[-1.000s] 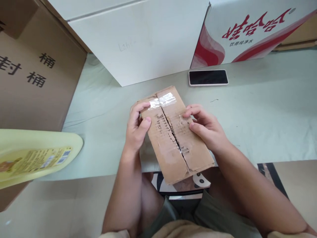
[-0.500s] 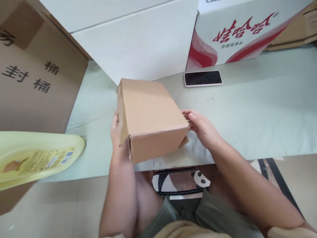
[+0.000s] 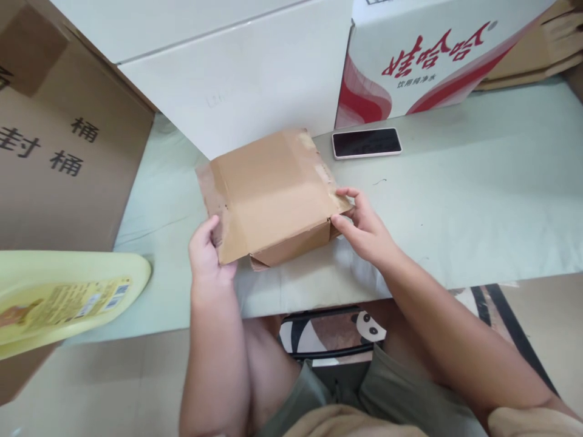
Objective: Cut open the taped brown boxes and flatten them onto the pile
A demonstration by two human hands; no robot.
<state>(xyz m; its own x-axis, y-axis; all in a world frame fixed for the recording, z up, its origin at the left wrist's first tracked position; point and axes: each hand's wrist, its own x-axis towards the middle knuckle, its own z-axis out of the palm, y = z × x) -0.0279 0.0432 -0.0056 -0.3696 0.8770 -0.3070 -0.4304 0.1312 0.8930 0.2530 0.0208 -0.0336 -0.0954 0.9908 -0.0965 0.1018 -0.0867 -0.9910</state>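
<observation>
A small brown cardboard box [image 3: 277,191] is between my two hands, over the front part of the cloth-covered table. Its broad side faces up, with flaps sticking out at the left and right ends. My left hand [image 3: 207,252] grips the left flap, thumb on top and the other fingers underneath. At the right end, my right hand [image 3: 362,224] pinches the near corner, its thumb by the edge and a fingertip on the right flap. The underside of the box is hidden.
A phone [image 3: 367,143] lies on the pale green tablecloth [image 3: 460,200]. Behind stand a white box [image 3: 255,79] and a white-and-red carton [image 3: 410,79]. To the left are a large brown carton [image 3: 91,182] and a yellow bottle [image 3: 91,297]. Below the table edge shows a panda-patterned item [image 3: 328,334].
The cardboard box has turned in my hands and come down lower and flatter, its flaps now showing. My left hand has moved onto the left flap, and my right thumb has come onto the near corner.
</observation>
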